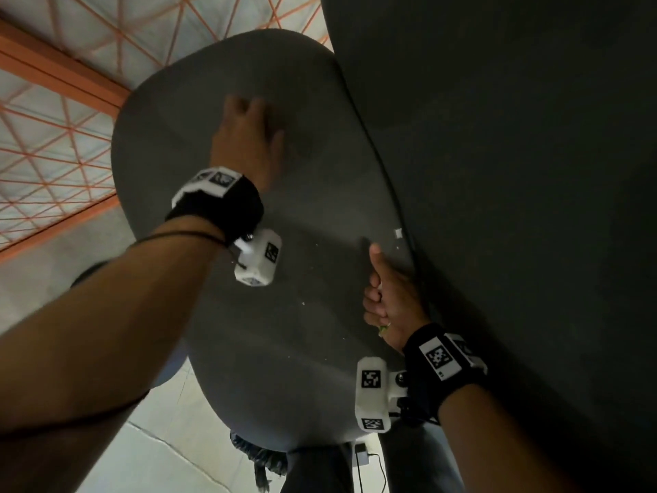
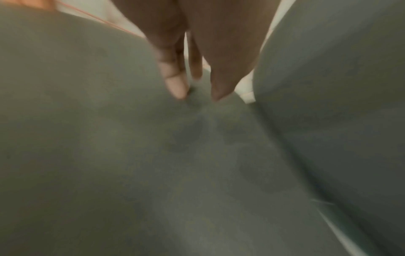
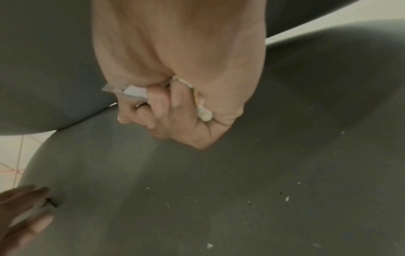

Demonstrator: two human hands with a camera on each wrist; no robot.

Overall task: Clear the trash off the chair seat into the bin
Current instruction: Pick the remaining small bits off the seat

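The grey chair seat (image 1: pixel 249 332) fills the middle of the head view, its dark backrest (image 1: pixel 515 172) at the right. My left hand (image 1: pixel 249 115) reaches over the far part of the seat with fingers (image 2: pixel 175 86) straight and pointing down at the fabric; nothing shows in it. My right hand (image 1: pixel 380 300) is a fist near the seat's right edge, and it grips crumpled paper scraps (image 3: pixel 136 91) with white and coloured edges poking out. A small white scrap (image 1: pixel 398 233) lies by the backrest seam. Tiny crumbs (image 3: pixel 287 198) dot the seat.
Pale floor tiles with orange lines (image 1: pixel 53 137) lie beyond the seat at the left. A black charger and cable (image 1: pixel 361 459) rest on the floor below the seat's near edge. No bin shows in any view.
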